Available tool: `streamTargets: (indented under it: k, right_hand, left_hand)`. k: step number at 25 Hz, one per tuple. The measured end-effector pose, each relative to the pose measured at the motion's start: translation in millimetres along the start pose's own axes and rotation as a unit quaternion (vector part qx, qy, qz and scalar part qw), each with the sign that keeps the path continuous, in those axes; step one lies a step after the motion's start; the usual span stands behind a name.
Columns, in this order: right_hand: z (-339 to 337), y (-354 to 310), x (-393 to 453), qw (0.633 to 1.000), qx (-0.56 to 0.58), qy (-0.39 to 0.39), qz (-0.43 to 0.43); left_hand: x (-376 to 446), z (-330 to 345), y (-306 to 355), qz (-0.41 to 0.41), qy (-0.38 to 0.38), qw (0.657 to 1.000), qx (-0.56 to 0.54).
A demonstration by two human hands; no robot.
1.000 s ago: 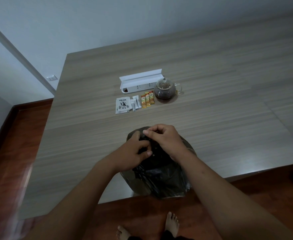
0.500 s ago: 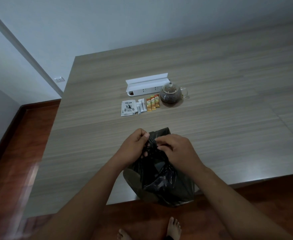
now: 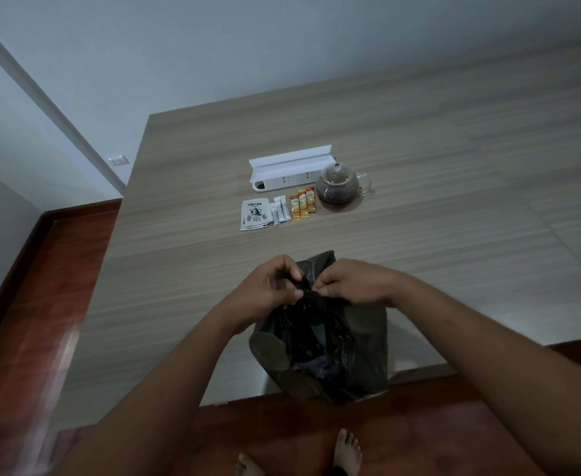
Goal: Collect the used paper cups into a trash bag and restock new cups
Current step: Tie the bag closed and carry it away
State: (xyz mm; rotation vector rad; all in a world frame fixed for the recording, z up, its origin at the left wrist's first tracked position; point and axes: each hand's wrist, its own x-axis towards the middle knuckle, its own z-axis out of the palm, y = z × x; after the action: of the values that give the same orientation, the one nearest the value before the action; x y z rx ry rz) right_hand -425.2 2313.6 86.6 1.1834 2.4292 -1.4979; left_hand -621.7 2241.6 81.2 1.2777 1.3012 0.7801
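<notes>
Both hands, left hand (image 3: pixel 271 286) and right hand (image 3: pixel 354 286), now pinching the black trash bag (image 3: pixel 323 352) neck tighter at near table edge (image 3: pixel 179 372) versus a second ago: knot closing, collection looks done, restock pending.

head cam only | I look steeply forward-down from standing height over the worktop (image 3: pixel 419 235) near edge | hands close at 6 o'clock | wall at 12 | no second view

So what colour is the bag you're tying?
Black, slightly see-through trash bag, shown in the head view.
</notes>
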Motion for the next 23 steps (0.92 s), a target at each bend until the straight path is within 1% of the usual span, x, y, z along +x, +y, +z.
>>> streamTargets:
  k: [1, 2, 4, 5, 6, 7, 10, 12, 14, 16, 17, 18, 19, 20, 21, 22, 23]
  right_hand:
    - [-7, 2, 0, 0.997, 0.066, -0.043, 0.008]
    - [-13, 4, -1, 0.989, 0.122, -0.08, 0.014]
    - [-18, 8, -2, 0.971, 0.195, -0.133, 0.027]
    - [-19, 9, -1, 0.966, 0.213, -0.139, 0.031]
    - [-18, 10, -1, 0.963, 0.229, -0.137, 0.033]
    - [-17, 12, 1, 0.961, 0.243, -0.13, 0.033]
    - [-12, 13, 4, 0.955, 0.274, -0.106, 0.039]
    - [-9, 12, 5, 0.952, 0.291, -0.087, 0.042]
    - [-8, 10, 5, 0.947, 0.31, -0.067, 0.045]
    - [-10, 9, 4, 0.943, 0.326, -0.048, 0.047]
    - [-12, 10, 4, 0.952, 0.302, -0.029, 0.041]
    - [-16, 12, 3, 0.972, 0.234, 0.0, 0.029]
    - [-21, 16, 3, 0.992, 0.12, 0.039, 0.015]
    - [-25, 18, 3, 0.997, -0.003, 0.074, 0.0]
    - [-26, 22, 3, 0.99, -0.097, 0.102, -0.014]
    - [-26, 26, 2, 0.982, -0.145, 0.12, -0.024]
    - [-24, 31, 2, 0.978, -0.161, 0.13, -0.027]
  left_hand:
    - [-2, 0, 0, 0.019, -0.004, 0.999, 0.047]
    - [-4, 1, -1, 0.042, 0.012, 0.992, 0.114]
    - [-6, 5, -4, 0.109, 0.064, 0.962, 0.241]
    - [-7, 8, -6, 0.149, 0.085, 0.944, 0.282]
    - [-8, 10, -11, 0.178, 0.097, 0.933, 0.298]
    - [-10, 11, -13, 0.185, 0.102, 0.933, 0.291]
    - [-15, 15, -9, 0.112, 0.085, 0.962, 0.235]
    - [-13, 17, -5, 0.092, 0.085, 0.958, 0.259]
    - [-8, 20, -2, 0.1, 0.092, 0.946, 0.295]
    - [-6, 17, 2, 0.094, 0.089, 0.953, 0.274]
    - [-7, 14, 5, 0.089, 0.084, 0.955, 0.271]
    - [-7, 9, 5, 0.091, 0.08, 0.949, 0.29]
    - [-7, 3, 3, 0.096, 0.077, 0.935, 0.332]
    - [-7, -3, 1, 0.098, 0.07, 0.919, 0.376]
    - [-7, -8, -1, 0.096, 0.061, 0.905, 0.41]
    - [-7, -11, -3, 0.093, 0.055, 0.893, 0.436]
    - [-9, -11, -3, 0.093, 0.053, 0.885, 0.454]
